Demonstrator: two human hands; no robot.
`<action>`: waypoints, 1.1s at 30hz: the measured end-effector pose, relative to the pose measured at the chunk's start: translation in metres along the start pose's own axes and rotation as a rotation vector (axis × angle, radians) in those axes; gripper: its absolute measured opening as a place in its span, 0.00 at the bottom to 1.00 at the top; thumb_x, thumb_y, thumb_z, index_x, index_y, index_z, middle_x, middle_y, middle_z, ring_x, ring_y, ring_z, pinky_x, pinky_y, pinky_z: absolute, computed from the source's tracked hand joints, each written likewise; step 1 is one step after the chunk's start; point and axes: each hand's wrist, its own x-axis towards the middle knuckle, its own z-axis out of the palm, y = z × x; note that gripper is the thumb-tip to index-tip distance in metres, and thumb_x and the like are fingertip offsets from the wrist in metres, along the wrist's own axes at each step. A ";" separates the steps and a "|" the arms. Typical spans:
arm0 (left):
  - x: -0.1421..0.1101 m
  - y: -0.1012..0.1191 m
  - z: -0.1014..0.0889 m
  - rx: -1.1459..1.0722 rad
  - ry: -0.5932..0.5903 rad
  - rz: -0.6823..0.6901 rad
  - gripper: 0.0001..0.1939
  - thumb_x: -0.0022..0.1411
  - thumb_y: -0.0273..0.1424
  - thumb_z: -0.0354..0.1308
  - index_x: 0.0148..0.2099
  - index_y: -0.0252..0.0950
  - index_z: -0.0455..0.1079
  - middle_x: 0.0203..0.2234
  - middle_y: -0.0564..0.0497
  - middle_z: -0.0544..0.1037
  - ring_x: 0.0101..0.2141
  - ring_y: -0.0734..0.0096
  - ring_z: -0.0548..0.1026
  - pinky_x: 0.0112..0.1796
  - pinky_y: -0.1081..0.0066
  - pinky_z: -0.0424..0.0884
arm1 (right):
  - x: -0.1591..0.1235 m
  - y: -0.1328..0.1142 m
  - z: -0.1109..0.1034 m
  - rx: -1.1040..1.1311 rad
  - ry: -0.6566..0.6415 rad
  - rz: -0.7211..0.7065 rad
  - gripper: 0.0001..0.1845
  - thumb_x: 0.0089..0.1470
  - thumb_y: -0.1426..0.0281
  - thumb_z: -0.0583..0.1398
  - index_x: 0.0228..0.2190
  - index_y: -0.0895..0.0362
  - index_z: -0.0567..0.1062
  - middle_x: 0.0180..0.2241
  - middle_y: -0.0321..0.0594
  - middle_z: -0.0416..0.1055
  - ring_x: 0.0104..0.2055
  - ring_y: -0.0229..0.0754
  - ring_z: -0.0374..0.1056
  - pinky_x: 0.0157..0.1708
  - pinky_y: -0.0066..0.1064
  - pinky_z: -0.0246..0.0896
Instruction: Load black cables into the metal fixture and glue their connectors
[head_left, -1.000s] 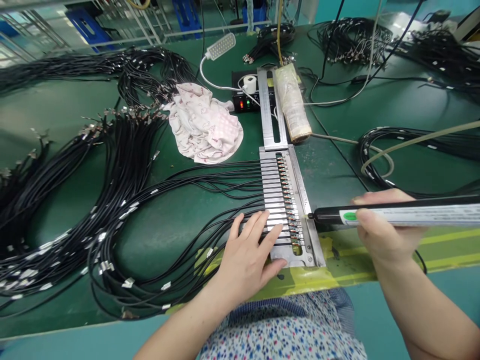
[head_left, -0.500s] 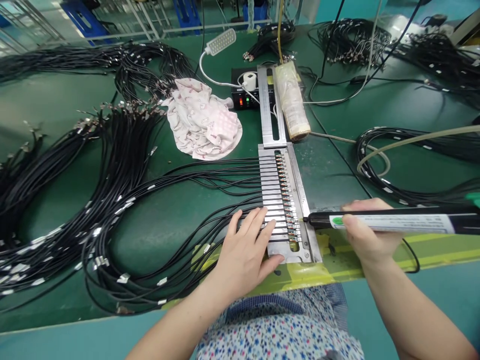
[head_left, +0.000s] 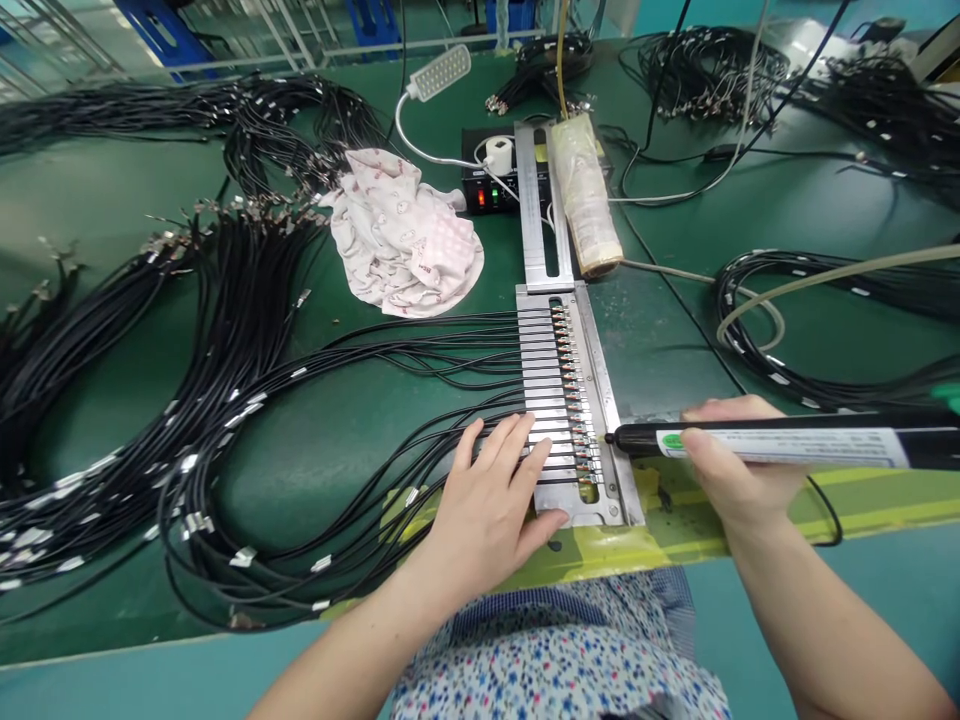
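A metal fixture [head_left: 541, 400] lies lengthwise on the table, holding a row of black cables [head_left: 480, 335] side by side, their small bare metal ends [head_left: 576, 408] along its slot. My left hand [head_left: 487, 480] rests flat over the nearer cables and the fixture's left edge, fingers spread. In my right hand [head_left: 739, 475] is a black dispensing syringe [head_left: 784, 443] with a white label, held nearly level. Its thin tip points left at the cable ends near the fixture's lower part; whether it touches them I cannot tell. The syringe's back end is cut off by the view's edge.
Large bundles of black cables [head_left: 232, 310] cover the left side. A crumpled pink-white cloth [head_left: 405, 235] lies beyond the fixture, beside a black control box [head_left: 487, 190] and a gooseneck lamp [head_left: 442, 73]. A wrapped cylinder [head_left: 585, 195] and coiled cables [head_left: 757, 350] are to the right.
The view has shifted very slightly. Both hands and the syringe stay in almost the same place over the fixture.
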 end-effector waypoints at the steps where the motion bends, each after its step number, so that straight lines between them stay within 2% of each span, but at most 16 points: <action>1: 0.000 0.000 0.000 0.002 -0.002 -0.002 0.26 0.63 0.43 0.49 0.58 0.33 0.60 0.59 0.39 0.60 0.58 0.52 0.57 0.57 0.47 0.49 | 0.000 0.000 0.000 -0.004 -0.003 0.002 0.07 0.42 0.72 0.66 0.27 0.51 0.75 0.24 0.33 0.71 0.24 0.40 0.66 0.23 0.34 0.61; 15: 0.000 0.000 0.000 0.008 -0.004 0.001 0.26 0.63 0.43 0.48 0.58 0.33 0.60 0.59 0.38 0.60 0.58 0.52 0.57 0.57 0.47 0.49 | -0.001 -0.001 -0.002 -0.041 -0.021 -0.012 0.06 0.43 0.69 0.65 0.27 0.49 0.74 0.24 0.35 0.70 0.24 0.42 0.66 0.21 0.37 0.62; 22: -0.001 0.000 0.001 0.016 -0.020 -0.004 0.26 0.63 0.44 0.47 0.58 0.33 0.60 0.59 0.39 0.59 0.58 0.52 0.56 0.57 0.47 0.48 | -0.002 -0.002 -0.001 -0.019 -0.026 -0.012 0.08 0.43 0.72 0.65 0.28 0.49 0.74 0.25 0.35 0.70 0.25 0.41 0.65 0.23 0.36 0.61; 33: 0.000 0.000 0.000 0.005 -0.023 -0.005 0.27 0.64 0.44 0.47 0.59 0.32 0.59 0.59 0.38 0.59 0.58 0.52 0.56 0.57 0.47 0.47 | -0.002 -0.002 -0.003 -0.034 -0.035 -0.011 0.07 0.43 0.71 0.65 0.28 0.50 0.74 0.25 0.35 0.70 0.25 0.41 0.66 0.24 0.36 0.62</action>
